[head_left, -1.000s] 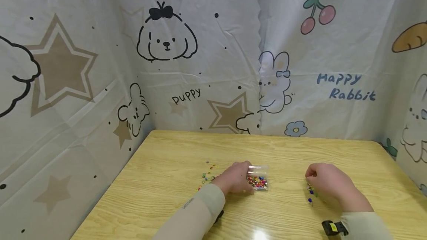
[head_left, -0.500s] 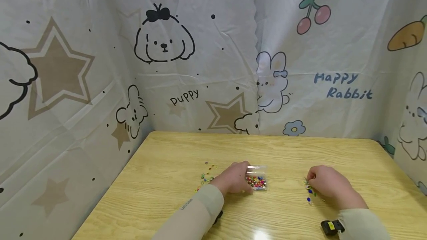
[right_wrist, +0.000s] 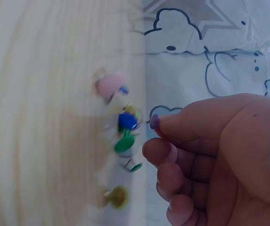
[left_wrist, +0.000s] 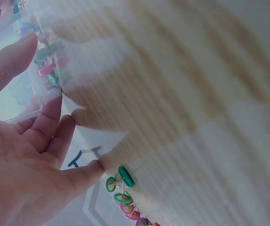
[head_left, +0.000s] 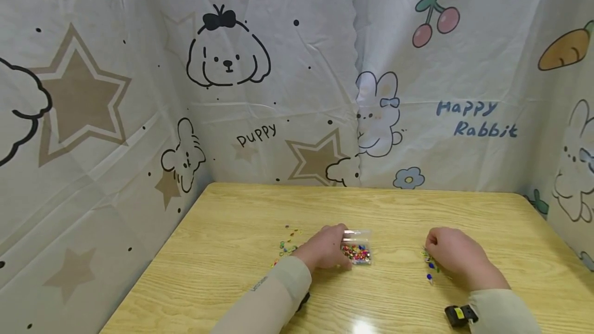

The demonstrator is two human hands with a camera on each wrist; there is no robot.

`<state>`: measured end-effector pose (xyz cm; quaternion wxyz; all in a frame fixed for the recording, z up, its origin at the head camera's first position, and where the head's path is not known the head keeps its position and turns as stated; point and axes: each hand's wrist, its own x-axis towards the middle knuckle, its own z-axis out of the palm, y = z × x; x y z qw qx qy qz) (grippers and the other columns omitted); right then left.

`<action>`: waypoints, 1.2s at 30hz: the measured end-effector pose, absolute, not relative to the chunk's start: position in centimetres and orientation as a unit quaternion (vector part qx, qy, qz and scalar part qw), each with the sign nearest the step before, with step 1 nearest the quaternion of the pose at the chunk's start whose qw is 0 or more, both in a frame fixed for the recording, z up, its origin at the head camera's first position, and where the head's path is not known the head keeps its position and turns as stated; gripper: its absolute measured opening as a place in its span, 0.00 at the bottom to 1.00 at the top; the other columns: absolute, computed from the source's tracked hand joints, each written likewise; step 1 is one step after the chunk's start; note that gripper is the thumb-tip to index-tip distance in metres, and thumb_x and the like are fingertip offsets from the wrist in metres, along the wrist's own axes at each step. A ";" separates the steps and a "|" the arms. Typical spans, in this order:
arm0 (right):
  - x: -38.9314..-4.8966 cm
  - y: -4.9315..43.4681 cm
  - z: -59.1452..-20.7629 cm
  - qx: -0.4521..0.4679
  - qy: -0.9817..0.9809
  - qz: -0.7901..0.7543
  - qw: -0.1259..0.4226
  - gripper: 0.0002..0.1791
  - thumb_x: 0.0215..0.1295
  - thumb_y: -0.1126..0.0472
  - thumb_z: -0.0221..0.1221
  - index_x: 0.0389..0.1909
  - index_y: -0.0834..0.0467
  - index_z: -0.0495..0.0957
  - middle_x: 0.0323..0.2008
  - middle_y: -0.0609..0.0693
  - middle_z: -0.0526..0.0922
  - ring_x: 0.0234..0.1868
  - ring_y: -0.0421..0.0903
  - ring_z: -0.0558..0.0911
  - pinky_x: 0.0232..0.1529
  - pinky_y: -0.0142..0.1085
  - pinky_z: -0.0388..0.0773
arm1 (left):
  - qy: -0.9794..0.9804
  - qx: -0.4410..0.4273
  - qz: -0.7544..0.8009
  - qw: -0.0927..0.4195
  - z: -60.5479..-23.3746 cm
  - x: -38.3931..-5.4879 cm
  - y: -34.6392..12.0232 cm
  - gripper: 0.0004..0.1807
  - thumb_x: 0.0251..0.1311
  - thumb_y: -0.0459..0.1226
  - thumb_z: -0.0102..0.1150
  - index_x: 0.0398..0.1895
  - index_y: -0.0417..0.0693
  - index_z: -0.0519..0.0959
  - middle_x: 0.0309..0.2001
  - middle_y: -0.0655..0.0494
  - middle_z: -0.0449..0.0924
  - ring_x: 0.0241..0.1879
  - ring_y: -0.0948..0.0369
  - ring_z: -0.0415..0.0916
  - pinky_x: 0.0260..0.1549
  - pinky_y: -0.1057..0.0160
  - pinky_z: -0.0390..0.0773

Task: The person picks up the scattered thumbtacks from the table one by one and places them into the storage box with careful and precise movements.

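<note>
My left hand (head_left: 327,247) grips the left side of a clear plastic box (head_left: 356,236) standing on the table. Colourful thumbtacks (head_left: 357,254) fill its near part. In the left wrist view, the thumb and fingers (left_wrist: 50,110) lie around the box's end. To the right, my right hand (head_left: 457,251) is over a small scatter of thumbtacks (head_left: 430,266). A purple thumbtack (right_wrist: 154,121) is pinched at the tip of its thumb in the right wrist view, while the other fingers are curled. Pink, blue, green and yellow tacks (right_wrist: 125,142) lie beside that hand, partly blurred.
Another scatter of thumbtacks (head_left: 284,246) lies left of the box, partly hidden behind the left forearm. Green and pink ones (left_wrist: 125,175) show close to the left little finger. The wooden table (head_left: 250,205) ends at a patterned curtain (head_left: 320,76).
The head view has shifted slightly. My right hand has risen a little over the scattered thumbtacks during the last half second. My left hand stays on the box.
</note>
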<state>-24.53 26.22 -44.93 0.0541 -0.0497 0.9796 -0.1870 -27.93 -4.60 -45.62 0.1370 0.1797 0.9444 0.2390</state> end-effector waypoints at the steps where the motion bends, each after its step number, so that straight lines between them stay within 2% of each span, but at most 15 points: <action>1: -24.5 26.1 -44.8 -0.051 0.980 -0.188 0.050 0.11 0.69 0.62 0.52 0.26 0.52 0.74 0.21 0.48 0.71 0.24 0.46 0.70 0.29 0.41 0.64 | 0.944 0.179 0.240 0.138 -45.6 -27.9 -4.6 0.40 0.45 0.44 0.83 0.62 0.50 0.73 0.46 0.58 0.76 0.44 0.62 0.72 0.48 0.58 0.76; 7: -24.3 23.9 -44.2 -0.088 0.976 -0.196 0.020 0.11 0.71 0.62 0.53 0.27 0.52 0.74 0.20 0.46 0.71 0.22 0.44 0.70 0.29 0.40 0.65 | 0.943 0.176 0.246 0.140 -45.6 -27.8 -4.6 0.39 0.45 0.44 0.83 0.61 0.50 0.73 0.47 0.57 0.75 0.44 0.61 0.72 0.48 0.57 0.76; 13: -24.3 20.5 -44.3 -0.145 0.963 -0.225 0.012 0.08 0.72 0.62 0.57 0.30 0.53 0.77 0.24 0.43 0.73 0.25 0.42 0.70 0.32 0.40 0.69 | 0.945 0.173 0.240 0.140 -45.6 -27.8 -4.7 0.40 0.46 0.45 0.83 0.62 0.50 0.73 0.50 0.56 0.76 0.49 0.60 0.73 0.51 0.56 0.76; 22: -24.5 16.7 -44.9 -0.174 0.953 -0.246 -0.006 0.11 0.69 0.63 0.62 0.26 0.49 0.80 0.24 0.38 0.75 0.26 0.39 0.72 0.33 0.38 0.72 | 0.945 0.186 0.234 0.132 -45.5 -27.9 -4.6 0.37 0.45 0.44 0.83 0.58 0.49 0.74 0.45 0.59 0.76 0.46 0.62 0.73 0.50 0.59 0.76; 36: -24.7 14.9 -45.4 -0.204 0.958 -0.201 -0.014 0.12 0.64 0.64 0.66 0.22 0.47 0.80 0.22 0.35 0.77 0.24 0.37 0.73 0.34 0.40 0.75 | 0.948 0.179 0.224 0.137 -45.4 -28.0 -4.4 0.37 0.45 0.45 0.83 0.58 0.51 0.74 0.47 0.59 0.76 0.48 0.62 0.72 0.51 0.59 0.75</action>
